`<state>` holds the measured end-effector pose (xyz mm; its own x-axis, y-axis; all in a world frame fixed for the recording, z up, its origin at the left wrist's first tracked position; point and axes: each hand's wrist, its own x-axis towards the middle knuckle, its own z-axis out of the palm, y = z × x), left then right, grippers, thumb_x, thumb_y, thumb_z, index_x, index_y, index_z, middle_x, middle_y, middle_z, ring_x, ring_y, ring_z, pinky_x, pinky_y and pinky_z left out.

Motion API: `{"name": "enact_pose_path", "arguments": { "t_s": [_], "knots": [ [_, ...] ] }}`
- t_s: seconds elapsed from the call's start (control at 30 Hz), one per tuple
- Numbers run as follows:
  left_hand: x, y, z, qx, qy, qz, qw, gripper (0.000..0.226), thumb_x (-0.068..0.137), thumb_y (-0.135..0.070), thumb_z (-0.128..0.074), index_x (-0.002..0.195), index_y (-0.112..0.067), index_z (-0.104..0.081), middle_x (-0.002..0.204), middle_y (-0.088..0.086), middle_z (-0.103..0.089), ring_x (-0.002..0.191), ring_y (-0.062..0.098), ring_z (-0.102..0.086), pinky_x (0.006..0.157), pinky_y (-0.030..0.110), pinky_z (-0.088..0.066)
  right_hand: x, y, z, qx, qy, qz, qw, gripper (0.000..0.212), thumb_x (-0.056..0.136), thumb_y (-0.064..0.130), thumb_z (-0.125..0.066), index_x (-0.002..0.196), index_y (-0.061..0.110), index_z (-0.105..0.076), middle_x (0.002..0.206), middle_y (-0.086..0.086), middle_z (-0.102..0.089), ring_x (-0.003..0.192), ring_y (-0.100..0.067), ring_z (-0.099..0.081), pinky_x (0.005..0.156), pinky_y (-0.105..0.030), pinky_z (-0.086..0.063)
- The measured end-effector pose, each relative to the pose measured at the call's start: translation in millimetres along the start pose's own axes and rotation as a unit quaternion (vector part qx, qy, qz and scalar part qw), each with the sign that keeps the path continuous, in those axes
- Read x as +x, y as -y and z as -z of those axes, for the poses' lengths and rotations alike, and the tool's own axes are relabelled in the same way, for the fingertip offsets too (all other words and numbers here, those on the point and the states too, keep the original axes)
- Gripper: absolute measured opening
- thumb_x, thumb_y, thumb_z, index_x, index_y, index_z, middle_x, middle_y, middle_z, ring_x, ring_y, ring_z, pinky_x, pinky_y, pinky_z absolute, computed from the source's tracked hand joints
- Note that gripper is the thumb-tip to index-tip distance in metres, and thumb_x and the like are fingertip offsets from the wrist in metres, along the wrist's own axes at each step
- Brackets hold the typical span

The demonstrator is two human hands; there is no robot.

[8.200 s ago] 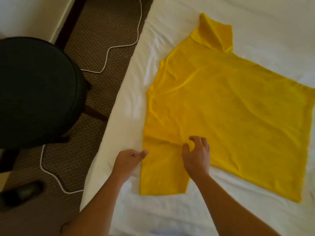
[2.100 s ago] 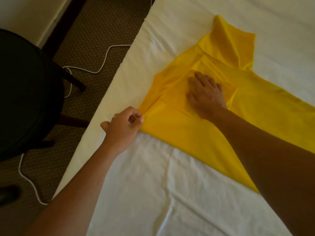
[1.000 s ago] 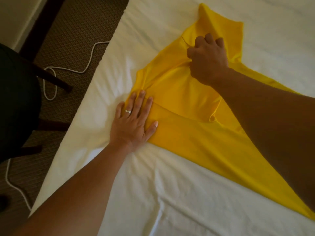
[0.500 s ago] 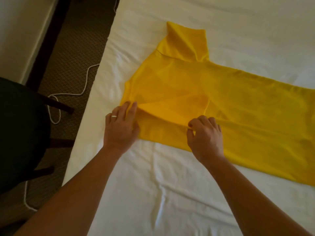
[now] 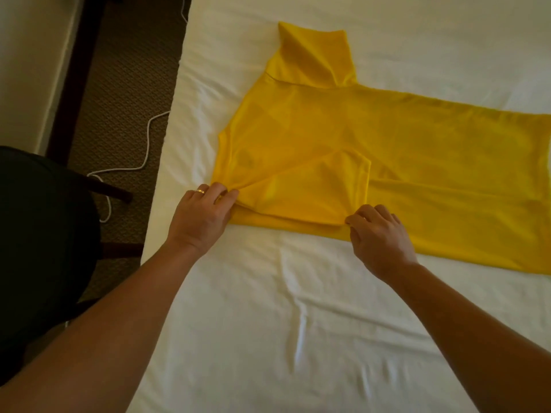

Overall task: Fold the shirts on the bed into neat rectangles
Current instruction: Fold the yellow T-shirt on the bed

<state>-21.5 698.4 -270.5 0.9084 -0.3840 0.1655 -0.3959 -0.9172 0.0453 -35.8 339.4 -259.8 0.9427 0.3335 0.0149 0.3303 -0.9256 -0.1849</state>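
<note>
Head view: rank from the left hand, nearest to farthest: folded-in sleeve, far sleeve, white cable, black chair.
From the left hand:
1. Folded-in sleeve, at its fingertips, right.
2. White cable, on the carpet, up-left; black chair, left. Too close to call.
3. Far sleeve, top of the yellow shirt.

Yellow shirt (image 5: 387,150) on white bed (image 5: 298,323); brown patterned carpet (image 5: 125,70).

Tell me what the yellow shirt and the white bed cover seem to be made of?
Yellow shirt: thin matte knit, likely cotton or polyester blend; it drapes softly and shows layers underneath. White sheet: smooth woven fabric, probably cotton; it holds fine creases.
</note>
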Motion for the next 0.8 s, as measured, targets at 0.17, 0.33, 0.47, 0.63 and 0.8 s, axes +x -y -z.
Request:
{"name": "enact_pose_path", "arguments": {
  "t_s": [0.17,0.33,0.47,0.63,0.8],
  "knots": [
    [1,9,3,-0.010,-0.005,-0.027,1.000,0.018,0.091,-0.010,-0.060,0.105,-0.006,-0.071,0.094,0.016,-0.063,0.071,0.037,-0.059,0.057,0.042,-0.044,-13,-11,-1,0.025,0.008,0.008,1.000,0.015,0.080,0.000,-0.078,0.091,0.009,-0.073,0.090,-0.009,-0.067,0.081,-0.037,-0.061,0.064,-0.044,-0.053],
    [-5,15,3,0.016,-0.023,-0.076,0.997,0.015,0.090,-0.004,-0.066,0.102,-0.010,-0.073,0.093,0.012,-0.066,0.075,0.036,-0.059,0.062,0.042,-0.042,-12,-14,-1,0.020,0.020,0.005,1.000,0.010,0.084,0.008,-0.077,0.094,0.009,-0.076,0.091,-0.011,-0.067,0.083,-0.038,-0.062,0.065,-0.047,-0.055],
    [-15,17,2,0.028,-0.022,-0.107,0.994,0.012,0.094,-0.011,-0.064,0.101,-0.010,-0.074,0.093,0.010,-0.067,0.076,0.035,-0.059,0.064,0.042,-0.041,-14,-14,4,0.011,0.046,0.006,0.999,0.009,0.083,0.010,-0.078,0.092,0.009,-0.076,0.087,-0.011,-0.065,0.080,-0.037,-0.062,0.064,-0.046,-0.055],
    [-9,9,9,0.007,-0.016,-0.078,0.997,0.026,0.093,-0.026,-0.055,0.084,-0.008,-0.071,0.084,0.011,-0.064,0.072,0.034,-0.056,0.063,0.042,-0.038,-6,-15,15,0.070,0.114,-0.031,0.990,0.026,0.089,0.038,-0.061,0.089,0.016,-0.075,0.084,-0.005,-0.066,0.081,-0.031,-0.062,0.067,-0.037,-0.051],
    [11,-33,1,-0.006,-0.009,-0.100,0.995,0.043,0.098,-0.036,-0.050,0.127,-0.009,-0.068,0.128,0.015,-0.066,0.105,0.039,-0.062,0.082,0.047,-0.048,28,3,21,0.075,0.024,-0.077,0.994,0.037,0.095,0.033,-0.053,0.121,0.010,-0.067,0.121,-0.016,-0.062,0.108,-0.040,-0.057,0.083,-0.048,-0.052]
  ]
}}
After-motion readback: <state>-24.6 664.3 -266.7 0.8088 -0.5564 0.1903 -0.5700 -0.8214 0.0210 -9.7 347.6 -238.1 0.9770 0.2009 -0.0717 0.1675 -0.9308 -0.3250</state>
